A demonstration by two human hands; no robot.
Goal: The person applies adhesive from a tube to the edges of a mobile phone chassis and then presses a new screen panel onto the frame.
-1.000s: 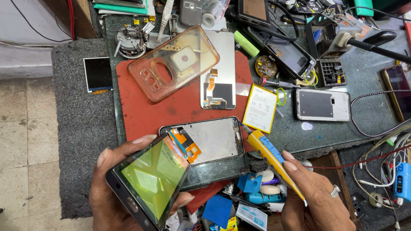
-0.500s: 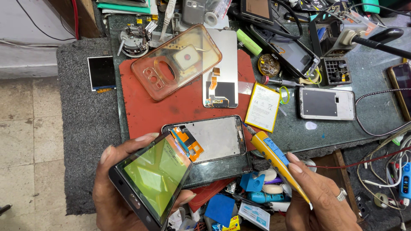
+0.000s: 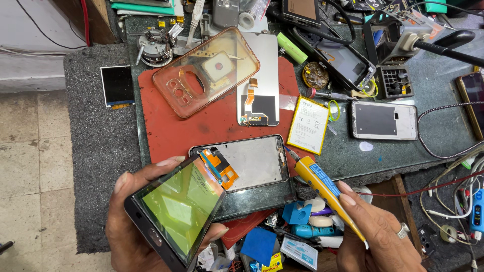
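I grip the phone (image 3: 176,214) in my left hand (image 3: 136,226), my right hand (image 3: 375,234) pinching the yellow screwdriver (image 3: 325,189) beside it, probably to pry next.

Glossy glass phone (image 3: 176,214) — matt rubber mat (image 3: 201,126)

Your open room: bare patch of red rubber work mat (image 3: 201,128), centre. Blocking at 12 o'clock: clear orange-tinted phone case (image 3: 206,70) and silver display panel with flex cable (image 3: 259,80). At 3 o'clock: white rectangular battery (image 3: 307,125). At 6 o'clock: opened phone frame with orange flex (image 3: 249,163). Bench edge at 5 o'clock crowded with blue plastic bits (image 3: 297,214).
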